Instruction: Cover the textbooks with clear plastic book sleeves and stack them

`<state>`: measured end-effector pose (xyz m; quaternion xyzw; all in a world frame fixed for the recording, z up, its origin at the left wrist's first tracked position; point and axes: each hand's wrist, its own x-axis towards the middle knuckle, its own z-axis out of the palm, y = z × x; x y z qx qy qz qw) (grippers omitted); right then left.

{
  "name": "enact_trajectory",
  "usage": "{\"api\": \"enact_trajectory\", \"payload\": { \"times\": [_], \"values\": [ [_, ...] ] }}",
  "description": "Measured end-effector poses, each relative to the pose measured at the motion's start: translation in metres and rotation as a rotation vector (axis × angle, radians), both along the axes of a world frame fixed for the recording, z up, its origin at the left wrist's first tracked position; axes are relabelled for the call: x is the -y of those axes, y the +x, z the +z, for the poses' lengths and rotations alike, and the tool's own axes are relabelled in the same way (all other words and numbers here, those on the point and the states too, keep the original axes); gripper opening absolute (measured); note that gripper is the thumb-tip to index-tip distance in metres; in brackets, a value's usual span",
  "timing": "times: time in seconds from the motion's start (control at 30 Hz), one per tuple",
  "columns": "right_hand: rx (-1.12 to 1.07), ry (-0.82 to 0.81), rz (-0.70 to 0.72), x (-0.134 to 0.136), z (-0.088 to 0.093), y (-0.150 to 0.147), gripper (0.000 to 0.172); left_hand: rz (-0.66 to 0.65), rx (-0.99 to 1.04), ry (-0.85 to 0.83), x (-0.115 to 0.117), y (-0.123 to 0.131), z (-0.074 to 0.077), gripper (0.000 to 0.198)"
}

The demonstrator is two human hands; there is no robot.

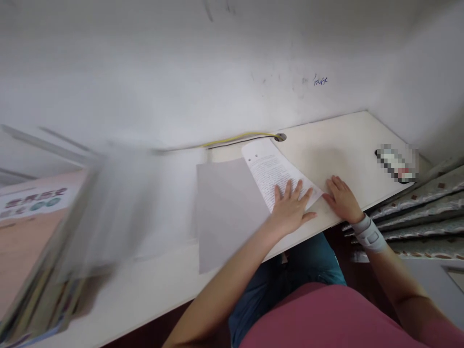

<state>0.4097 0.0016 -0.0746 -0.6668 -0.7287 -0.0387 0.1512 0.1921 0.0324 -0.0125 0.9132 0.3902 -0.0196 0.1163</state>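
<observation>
W/ fingers (288, 188) spread apart on L hand (288, 212), pressing on near end of printed page (266, 169), running to 11 o'clock. W/ fingers side by side, thumb out, on R hand (343, 199), at 3 o'clock, resting on white table (355, 140) by page corner. Lying partly under page, at 9, gray sheet (228, 212).
</observation>
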Motion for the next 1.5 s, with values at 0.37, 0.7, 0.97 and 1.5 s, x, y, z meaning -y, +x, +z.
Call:
{"api": "enact_trajectory", "payload": {
  "times": [0.37, 0.7, 0.97, 1.5],
  "values": [
    [-0.233, 0.069, 0.02, -0.002, 0.001, 0.0, 0.043, -0.112, -0.012, 0.012, 0.001, -0.004, -0.017, 0.063],
    [-0.287, 0.112, 0.027, -0.001, 0.003, -0.002, 0.043, -0.184, 0.023, -0.043, 0.004, -0.002, -0.017, 0.06],
    [-0.139, 0.076, -0.015, 0.003, 0.003, -0.008, 0.045, -0.242, -0.004, -0.044, 0.003, -0.001, -0.01, 0.056],
    [0.041, 0.018, -0.018, 0.008, 0.008, -0.011, 0.047, -0.264, -0.057, -0.031, -0.031, -0.005, -0.004, 0.059]
  ]
}}
